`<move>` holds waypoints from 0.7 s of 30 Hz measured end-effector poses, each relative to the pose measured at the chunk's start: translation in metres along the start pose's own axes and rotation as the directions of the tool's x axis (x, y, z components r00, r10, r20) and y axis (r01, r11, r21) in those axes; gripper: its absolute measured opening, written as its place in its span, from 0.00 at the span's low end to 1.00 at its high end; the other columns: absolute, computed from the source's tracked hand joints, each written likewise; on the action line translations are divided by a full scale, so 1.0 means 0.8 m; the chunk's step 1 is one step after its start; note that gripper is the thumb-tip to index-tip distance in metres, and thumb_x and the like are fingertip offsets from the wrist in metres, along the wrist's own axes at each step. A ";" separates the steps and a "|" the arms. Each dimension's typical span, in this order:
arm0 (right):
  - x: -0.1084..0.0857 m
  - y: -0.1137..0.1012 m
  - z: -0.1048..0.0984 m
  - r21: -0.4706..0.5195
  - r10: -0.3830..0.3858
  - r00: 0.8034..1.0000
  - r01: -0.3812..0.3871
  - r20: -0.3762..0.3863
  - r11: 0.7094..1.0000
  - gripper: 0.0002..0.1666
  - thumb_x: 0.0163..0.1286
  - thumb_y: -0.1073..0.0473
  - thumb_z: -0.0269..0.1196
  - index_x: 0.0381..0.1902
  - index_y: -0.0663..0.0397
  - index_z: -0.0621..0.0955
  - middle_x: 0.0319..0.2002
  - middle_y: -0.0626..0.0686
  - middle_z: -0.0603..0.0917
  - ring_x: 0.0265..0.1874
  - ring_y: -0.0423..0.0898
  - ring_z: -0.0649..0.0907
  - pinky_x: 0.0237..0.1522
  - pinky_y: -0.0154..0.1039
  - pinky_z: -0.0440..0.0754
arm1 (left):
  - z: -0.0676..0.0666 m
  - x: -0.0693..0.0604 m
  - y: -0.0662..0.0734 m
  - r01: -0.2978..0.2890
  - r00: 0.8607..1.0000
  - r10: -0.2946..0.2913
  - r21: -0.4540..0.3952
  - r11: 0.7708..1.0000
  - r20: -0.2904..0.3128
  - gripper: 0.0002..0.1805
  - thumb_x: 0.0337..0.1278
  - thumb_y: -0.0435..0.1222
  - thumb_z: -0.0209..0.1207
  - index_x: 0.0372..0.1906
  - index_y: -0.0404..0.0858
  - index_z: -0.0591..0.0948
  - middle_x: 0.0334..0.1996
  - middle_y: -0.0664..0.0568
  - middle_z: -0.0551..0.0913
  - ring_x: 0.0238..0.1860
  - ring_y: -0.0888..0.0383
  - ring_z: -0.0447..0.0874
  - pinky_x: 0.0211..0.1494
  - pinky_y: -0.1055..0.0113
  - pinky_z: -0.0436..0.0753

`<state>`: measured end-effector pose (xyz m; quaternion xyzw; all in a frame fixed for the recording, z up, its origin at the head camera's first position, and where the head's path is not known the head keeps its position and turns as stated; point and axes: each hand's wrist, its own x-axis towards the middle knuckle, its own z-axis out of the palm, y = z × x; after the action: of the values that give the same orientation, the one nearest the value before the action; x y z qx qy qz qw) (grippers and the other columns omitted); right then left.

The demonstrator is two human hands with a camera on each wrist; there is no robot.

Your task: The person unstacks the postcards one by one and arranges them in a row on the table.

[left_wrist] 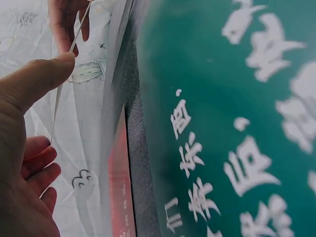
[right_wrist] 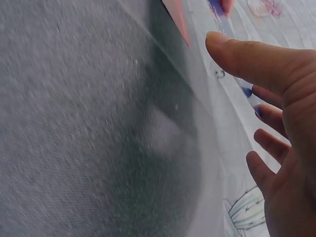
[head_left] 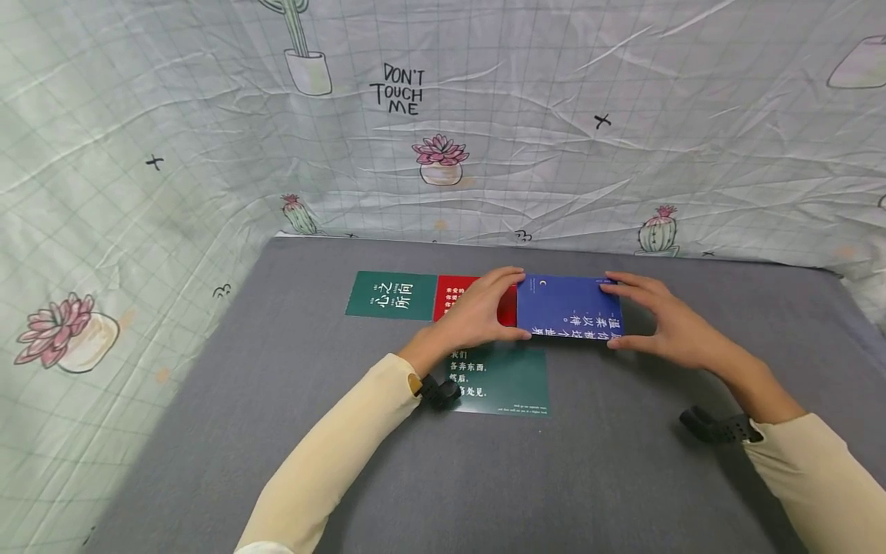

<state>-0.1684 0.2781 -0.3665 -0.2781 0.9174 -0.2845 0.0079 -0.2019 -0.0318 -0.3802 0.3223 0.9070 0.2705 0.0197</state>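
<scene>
A blue card (head_left: 569, 296) with white writing and a small moon is held between both hands, slightly above the grey table. My left hand (head_left: 477, 312) grips its left end, thumb at the lower corner and fingers at the upper one. At the right end, my right hand (head_left: 671, 323) holds the card by its top and bottom edges. The left wrist view shows it almost edge-on beside the left thumb (left_wrist: 47, 76). Under the left hand lies a red card (head_left: 450, 286), partly hidden. It adjoins a green card (head_left: 367, 296) on its left.
Nearer to me, a larger-looking green card (head_left: 515, 377) with white writing lies partly beneath the left hand and wrist. A grey cloth covers the table (head_left: 277, 446). Behind and at the left hangs a pale cloth (head_left: 554, 169) printed with cactus drawings.
</scene>
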 end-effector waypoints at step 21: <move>0.018 0.040 -0.010 0.008 0.065 0.993 -0.066 0.094 0.998 0.46 0.52 0.51 0.75 0.67 0.54 0.70 0.72 0.56 0.58 0.69 0.63 0.54 0.59 0.70 0.54 | 0.019 0.039 -0.003 0.085 0.993 -0.087 0.024 0.996 0.081 0.48 0.44 0.51 0.70 0.70 0.37 0.64 0.69 0.50 0.62 0.69 0.56 0.58 0.69 0.66 0.59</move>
<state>-0.1983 0.2966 -0.3748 -0.2610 0.9231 -0.2756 0.0618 -0.2249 -0.0072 -0.3898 0.2941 0.9211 0.2465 0.0652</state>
